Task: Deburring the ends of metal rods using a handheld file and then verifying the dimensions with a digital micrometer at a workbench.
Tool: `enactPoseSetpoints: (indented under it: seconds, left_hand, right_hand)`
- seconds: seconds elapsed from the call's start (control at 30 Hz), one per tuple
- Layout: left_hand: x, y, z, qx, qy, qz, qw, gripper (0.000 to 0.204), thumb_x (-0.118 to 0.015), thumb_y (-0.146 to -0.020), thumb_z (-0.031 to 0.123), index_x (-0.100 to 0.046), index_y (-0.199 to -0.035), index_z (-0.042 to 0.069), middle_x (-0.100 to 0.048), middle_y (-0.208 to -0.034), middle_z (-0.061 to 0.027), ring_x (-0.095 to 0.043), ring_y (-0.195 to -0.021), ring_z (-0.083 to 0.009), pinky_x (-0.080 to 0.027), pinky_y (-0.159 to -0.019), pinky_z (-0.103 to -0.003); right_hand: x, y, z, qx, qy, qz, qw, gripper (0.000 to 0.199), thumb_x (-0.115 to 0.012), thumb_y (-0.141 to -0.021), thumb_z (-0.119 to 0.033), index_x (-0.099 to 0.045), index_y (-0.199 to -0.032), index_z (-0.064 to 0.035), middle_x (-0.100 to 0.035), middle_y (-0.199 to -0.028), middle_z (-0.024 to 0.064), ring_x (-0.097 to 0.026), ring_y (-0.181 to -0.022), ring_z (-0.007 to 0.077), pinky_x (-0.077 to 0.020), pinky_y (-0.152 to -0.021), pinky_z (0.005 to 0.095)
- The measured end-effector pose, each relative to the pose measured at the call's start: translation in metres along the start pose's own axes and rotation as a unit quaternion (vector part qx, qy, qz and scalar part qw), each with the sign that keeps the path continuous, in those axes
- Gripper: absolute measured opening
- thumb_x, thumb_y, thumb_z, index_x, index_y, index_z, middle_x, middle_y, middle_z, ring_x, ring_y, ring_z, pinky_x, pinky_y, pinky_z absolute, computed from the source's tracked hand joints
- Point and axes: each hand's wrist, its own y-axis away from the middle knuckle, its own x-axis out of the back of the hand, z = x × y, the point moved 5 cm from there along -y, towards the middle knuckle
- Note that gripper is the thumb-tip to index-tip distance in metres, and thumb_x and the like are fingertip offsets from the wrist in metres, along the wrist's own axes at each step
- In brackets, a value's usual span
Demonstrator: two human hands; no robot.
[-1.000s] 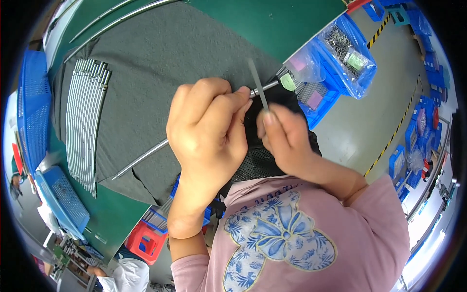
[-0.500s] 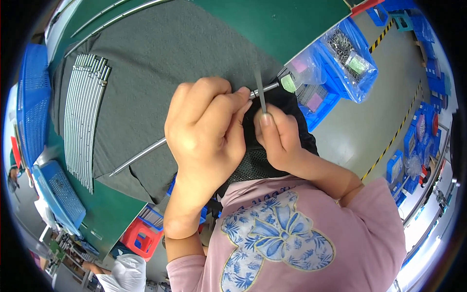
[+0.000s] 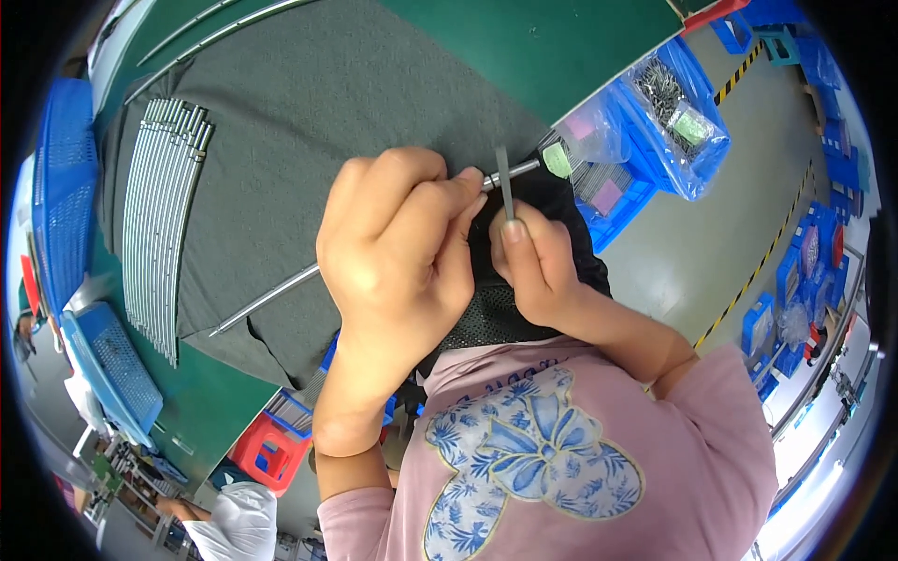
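Since the earlier frame the hands have hardly moved; only the thin grey strip [image 3: 504, 180] stands a little more upright. The left hand [image 3: 398, 248] is closed around the long metal rod [image 3: 267, 299], near its end over the grey mat [image 3: 309, 112]. The right hand [image 3: 533, 262] pinches the strip against the rod tip. A row of similar rods [image 3: 164, 215] lies to the left; whether those are finished I cannot tell.

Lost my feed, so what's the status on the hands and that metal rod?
Left hand closed around long metal rod, grip near its right end. Right hand pinches thin grey strip upright against rod tip. Row of finished rods lies apart on grey mat; nothing blocking.
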Motion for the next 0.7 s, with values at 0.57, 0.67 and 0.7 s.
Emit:
enactPoseSetpoints:
  seconds: [0.57, 0.67, 0.7]
  left_hand:
    - [-0.002, 0.0, 0.0, 0.015, -0.006, -0.011, 1.0, 0.016, -0.067, -0.057, -0.003, -0.06, -0.07, 0.003, -0.052, -0.07, -0.0052, -0.046, -0.058, -0.0212, -0.038, -0.049, -0.03]
    - [0.002, 0.001, 0.0, -0.007, -0.008, 0.014, 1.0, 0.015, -0.067, -0.058, -0.003, -0.059, -0.069, 0.003, -0.052, -0.07, -0.0049, -0.046, -0.057, -0.0211, -0.037, -0.049, -0.03]
    - [0.001, 0.0, 0.001, -0.008, -0.009, 0.016, 1.0, 0.015, -0.067, -0.058, -0.003, -0.059, -0.069, 0.003, -0.052, -0.07, -0.0049, -0.046, -0.057, -0.0211, -0.037, -0.049, -0.03]
  right_hand:
    - [0.009, 0.004, -0.016, -0.1, -0.031, -0.032, 0.994, 0.022, -0.041, -0.09, -0.012, -0.05, -0.074, -0.0007, -0.048, -0.054, 0.0065, -0.047, -0.045, 0.0145, -0.0376, -0.047, 0.0275]
    - [0.006, -0.011, -0.034, -0.148, -0.094, -0.062, 0.982, 0.028, -0.04, -0.092, -0.014, -0.049, -0.069, -0.0014, -0.044, -0.051, 0.0021, -0.04, -0.046, 0.0065, -0.0339, -0.046, 0.0245]
    - [0.006, -0.006, -0.029, -0.146, -0.094, -0.062, 0.983, 0.028, -0.04, -0.092, -0.014, -0.049, -0.069, -0.0014, -0.044, -0.051, 0.0021, -0.04, -0.046, 0.0065, -0.0339, -0.046, 0.0245]
